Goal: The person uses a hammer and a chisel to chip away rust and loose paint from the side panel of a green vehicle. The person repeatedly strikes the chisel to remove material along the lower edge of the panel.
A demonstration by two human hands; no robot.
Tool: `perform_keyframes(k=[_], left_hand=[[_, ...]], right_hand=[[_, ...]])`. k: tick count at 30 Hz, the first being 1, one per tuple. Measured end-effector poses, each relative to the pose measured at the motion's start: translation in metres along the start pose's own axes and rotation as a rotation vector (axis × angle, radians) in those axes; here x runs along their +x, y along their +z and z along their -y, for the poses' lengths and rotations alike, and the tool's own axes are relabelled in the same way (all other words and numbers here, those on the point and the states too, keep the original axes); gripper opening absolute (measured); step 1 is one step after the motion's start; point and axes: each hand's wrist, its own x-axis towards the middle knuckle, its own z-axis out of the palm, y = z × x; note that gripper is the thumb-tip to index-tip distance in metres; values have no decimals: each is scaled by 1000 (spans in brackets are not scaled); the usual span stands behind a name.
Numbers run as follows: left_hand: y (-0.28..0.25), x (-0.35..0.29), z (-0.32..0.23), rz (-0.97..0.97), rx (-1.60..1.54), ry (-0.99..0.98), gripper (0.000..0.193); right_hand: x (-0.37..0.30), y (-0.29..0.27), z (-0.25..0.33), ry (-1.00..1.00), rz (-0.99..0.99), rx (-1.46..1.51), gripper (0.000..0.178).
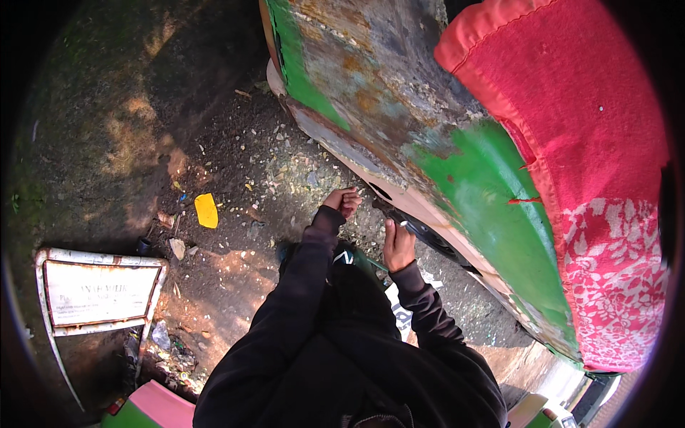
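Observation:
My left hand (344,202) is curled closed in front of the lower edge of a worn green car body (492,167). What it holds, if anything, is hidden. To its right and a little nearer, my right hand (399,247) is closed with the thumb up. A tiny white spot shows at its fingertips, too small to name. The car's panel is patchy, with bare, rusty and scraped areas above a pale beige lower strip (421,207). Below that strip, a dark wheel (432,239) is partly visible beyond my hands.
A red towel with a white floral pattern (571,143) drapes over the car at right. Paint flakes (292,167) and a yellow scrap (206,211) lie on the dirt. A white framed sign (100,289) stands at left, near a pink and green panel (160,406).

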Motion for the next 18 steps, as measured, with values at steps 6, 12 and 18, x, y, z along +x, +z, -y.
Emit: perform_keyframes(k=[6,12,18], left_hand=[[22,13,12,35,67,-5,20],[22,19,6,-4,19,-14,27],[28,39,13,-64,-39,115,19]], right_hand=[[-3,5,-11,-35,-11,-44,30],[-1,5,-6,-66,-3,-46,30],[-1,3,-2,-55,42,-33,23]])
